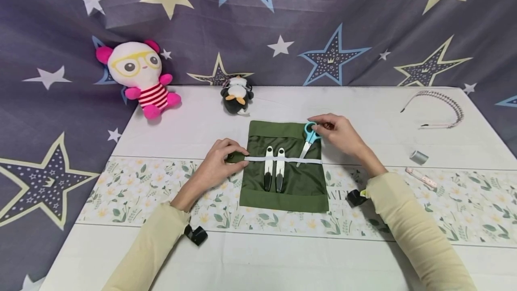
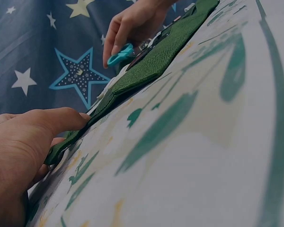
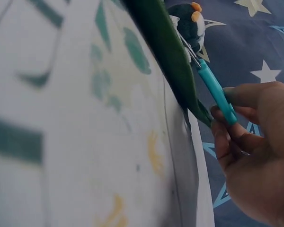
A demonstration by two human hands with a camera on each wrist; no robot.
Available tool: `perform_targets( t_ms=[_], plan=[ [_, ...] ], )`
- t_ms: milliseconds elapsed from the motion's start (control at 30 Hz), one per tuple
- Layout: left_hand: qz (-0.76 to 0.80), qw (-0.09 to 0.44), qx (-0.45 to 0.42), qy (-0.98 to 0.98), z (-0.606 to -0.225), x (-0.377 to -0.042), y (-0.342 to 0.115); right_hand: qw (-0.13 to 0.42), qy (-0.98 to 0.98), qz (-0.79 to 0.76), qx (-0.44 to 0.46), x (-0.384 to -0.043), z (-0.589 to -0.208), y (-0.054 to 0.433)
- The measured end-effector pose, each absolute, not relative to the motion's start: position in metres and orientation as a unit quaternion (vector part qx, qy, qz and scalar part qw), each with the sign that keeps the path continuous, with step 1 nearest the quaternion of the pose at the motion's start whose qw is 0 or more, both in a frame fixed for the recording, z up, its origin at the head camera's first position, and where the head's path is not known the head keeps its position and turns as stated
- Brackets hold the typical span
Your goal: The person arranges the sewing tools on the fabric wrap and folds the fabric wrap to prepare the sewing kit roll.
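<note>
A green cloth tool roll (image 1: 284,201) lies spread on the table with a white elastic strap (image 1: 258,159) across its middle. Two slim white tools with black ends (image 1: 268,176) sit upright at the strap, side by side. My left hand (image 1: 216,160) pinches the roll's left edge by the strap's end, thumb below and fingers above. With my right hand (image 1: 338,134) I grip the turquoise handles of a pair of scissors (image 1: 311,136) at the roll's upper right. Their blades slant down to the left, tip overlapping the strap. In the right wrist view, the fingertips are close to the green edge.
Behind the roll are a penguin plush (image 1: 236,95) and, farther left, a pink and white plush (image 1: 139,75). To the right lie a headband (image 1: 454,102), a grey thread spool (image 1: 418,157) and a small pink patterned stick-like item (image 1: 421,177). A starry curtain (image 1: 282,26) hangs behind the table.
</note>
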State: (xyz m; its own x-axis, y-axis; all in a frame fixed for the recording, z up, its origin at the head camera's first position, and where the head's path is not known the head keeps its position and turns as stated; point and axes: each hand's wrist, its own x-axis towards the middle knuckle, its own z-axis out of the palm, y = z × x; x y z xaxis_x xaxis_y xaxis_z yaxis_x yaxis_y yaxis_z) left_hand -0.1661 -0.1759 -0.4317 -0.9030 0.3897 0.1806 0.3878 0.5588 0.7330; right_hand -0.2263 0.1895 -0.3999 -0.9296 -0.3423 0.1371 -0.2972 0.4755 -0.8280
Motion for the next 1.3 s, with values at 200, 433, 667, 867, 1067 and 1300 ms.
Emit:
perform_targets(
  t_ms=[200, 433, 667, 867, 1067, 1300],
  plan=[
    [0.414, 0.0, 0.22, 0.883, -0.432, -0.166, -0.176, 0.012, 0.873, -0.444, -0.204, -0.224, -0.399, 0.184],
    [0.413, -0.001, 0.222, 0.883, -0.432, -0.166, -0.176, 0.003, 0.877, -0.427, -0.221, -0.225, -0.4, 0.179],
    [0.413, -0.002, 0.225, 0.882, -0.432, -0.167, -0.175, -0.002, 0.885, -0.386, -0.26, -0.226, -0.399, 0.175],
    [0.412, 0.0, 0.222, 0.884, -0.432, -0.167, -0.176, 0.012, 0.884, -0.373, -0.281, -0.224, -0.398, 0.171],
    [0.412, 0.002, 0.221, 0.884, -0.432, -0.166, -0.176, 0.027, 0.88, -0.371, -0.295, -0.222, -0.398, 0.169],
    [0.412, 0.002, 0.222, 0.884, -0.432, -0.166, -0.176, 0.049, 0.88, -0.364, -0.301, -0.22, -0.398, 0.166]
  ],
)
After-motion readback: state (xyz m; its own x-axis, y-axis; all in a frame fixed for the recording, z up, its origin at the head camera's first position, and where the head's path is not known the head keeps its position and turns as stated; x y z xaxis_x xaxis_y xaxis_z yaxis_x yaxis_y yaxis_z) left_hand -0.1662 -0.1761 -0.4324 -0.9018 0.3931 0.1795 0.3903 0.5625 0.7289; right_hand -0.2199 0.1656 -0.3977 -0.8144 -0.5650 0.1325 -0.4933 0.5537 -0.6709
